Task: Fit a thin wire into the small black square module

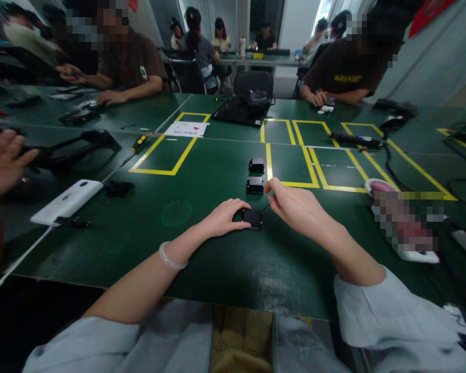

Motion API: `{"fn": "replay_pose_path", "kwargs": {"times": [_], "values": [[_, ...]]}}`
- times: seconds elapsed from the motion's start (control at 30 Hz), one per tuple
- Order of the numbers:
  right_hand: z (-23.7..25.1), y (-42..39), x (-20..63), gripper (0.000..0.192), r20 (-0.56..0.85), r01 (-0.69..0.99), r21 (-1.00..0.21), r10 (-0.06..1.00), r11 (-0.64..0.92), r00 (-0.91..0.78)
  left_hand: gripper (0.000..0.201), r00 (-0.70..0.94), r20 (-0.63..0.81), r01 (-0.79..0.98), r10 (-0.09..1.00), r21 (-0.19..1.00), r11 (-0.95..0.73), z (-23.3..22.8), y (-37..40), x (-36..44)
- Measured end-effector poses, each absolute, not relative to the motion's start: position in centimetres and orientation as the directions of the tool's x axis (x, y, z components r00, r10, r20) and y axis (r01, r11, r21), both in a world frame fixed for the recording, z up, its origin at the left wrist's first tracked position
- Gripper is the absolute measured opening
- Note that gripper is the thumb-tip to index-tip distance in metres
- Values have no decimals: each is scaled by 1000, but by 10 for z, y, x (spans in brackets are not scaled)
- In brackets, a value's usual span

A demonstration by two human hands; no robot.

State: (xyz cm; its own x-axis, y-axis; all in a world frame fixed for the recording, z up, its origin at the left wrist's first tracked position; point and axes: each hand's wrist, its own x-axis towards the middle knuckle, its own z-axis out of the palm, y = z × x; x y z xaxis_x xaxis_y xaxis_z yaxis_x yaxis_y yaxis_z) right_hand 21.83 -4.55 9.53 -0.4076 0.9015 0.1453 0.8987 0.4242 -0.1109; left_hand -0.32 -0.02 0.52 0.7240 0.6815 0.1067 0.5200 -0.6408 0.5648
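Note:
A small black box-shaped part (253, 220) lies on the green table close in front of me. My left hand (227, 215) is closed on it, thumb at the near side and fingers at the far side. In a pinch, my right hand (291, 202) holds a thin dark rod-like tool (265, 207), its end at the part's right side; its exact kind is hidden by the fingers. Beyond the hands sit two similar black parts, a nearer one (255, 185) and a farther one (257, 165), both apart from my hands.
On the left are a white power strip (68, 201), a yellow-black screwdriver (135, 146) and another person's hand (8, 160). Yellow tape (291, 184) marks rectangles ahead. A black flat panel (236, 111) lies farther off. To the right are an electric screwdriver (355, 140) and a white-edged object (419, 256).

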Motion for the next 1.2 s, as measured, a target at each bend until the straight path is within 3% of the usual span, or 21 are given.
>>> {"fn": "replay_pose_path", "kwargs": {"times": [0.2, 0.43, 0.7, 0.9, 1.2], "values": [[100, -50, 218, 21, 170, 879, -133, 884, 458, -435, 42, 722, 108, 519, 683, 569, -638, 5, -1, -3], [101, -46, 217, 28, 71, 924, 18, 921, 382, -383, 42, 721, 95, 522, 686, 577, -628, 6, -1, -3], [99, -48, 221, 20, 156, 893, -85, 891, 442, -426, 40, 724, 102, 520, 682, 569, -637, 9, -2, -2], [102, -47, 217, 31, 78, 931, 48, 928, 362, -365, 40, 720, 109, 520, 685, 569, -637, 6, -1, -3], [97, -48, 220, 20, 161, 884, -108, 886, 454, -435, 41, 719, 109, 518, 686, 573, -635, 5, -1, -3]]}}
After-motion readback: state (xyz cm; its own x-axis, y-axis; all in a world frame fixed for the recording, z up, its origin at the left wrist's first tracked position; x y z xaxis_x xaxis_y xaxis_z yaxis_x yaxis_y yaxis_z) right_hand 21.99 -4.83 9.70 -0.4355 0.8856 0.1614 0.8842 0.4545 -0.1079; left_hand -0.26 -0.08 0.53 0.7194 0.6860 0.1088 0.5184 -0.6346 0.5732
